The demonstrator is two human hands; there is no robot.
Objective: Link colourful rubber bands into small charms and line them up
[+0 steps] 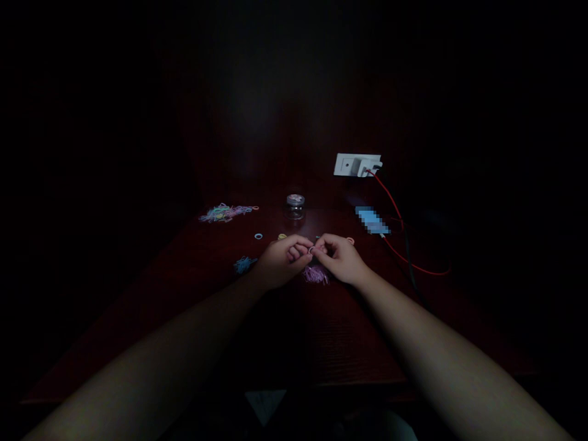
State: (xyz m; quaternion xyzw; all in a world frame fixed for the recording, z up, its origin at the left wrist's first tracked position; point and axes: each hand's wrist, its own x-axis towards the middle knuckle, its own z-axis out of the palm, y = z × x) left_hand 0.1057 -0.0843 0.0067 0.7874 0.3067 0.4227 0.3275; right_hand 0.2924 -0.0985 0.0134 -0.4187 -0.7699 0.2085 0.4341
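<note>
Both hands meet over the middle of the dark red table. My left hand pinches one side of a small pale pink elastic band, fingers curled. On the band's other side, the thumb and fingers of my right hand are closed. Just below them lies a pile of purple elastic bands. A small heap of blue elastic bands sits left of my left hand. Beyond it are a single light blue band and a yellow band. An orange band shows partly behind my right hand.
A mixed-colour pile of bands lies at the back left. A lidded clear jar stands at the back centre. To the right, a phone is joined by a red cable near a wall socket. The surroundings are very dark.
</note>
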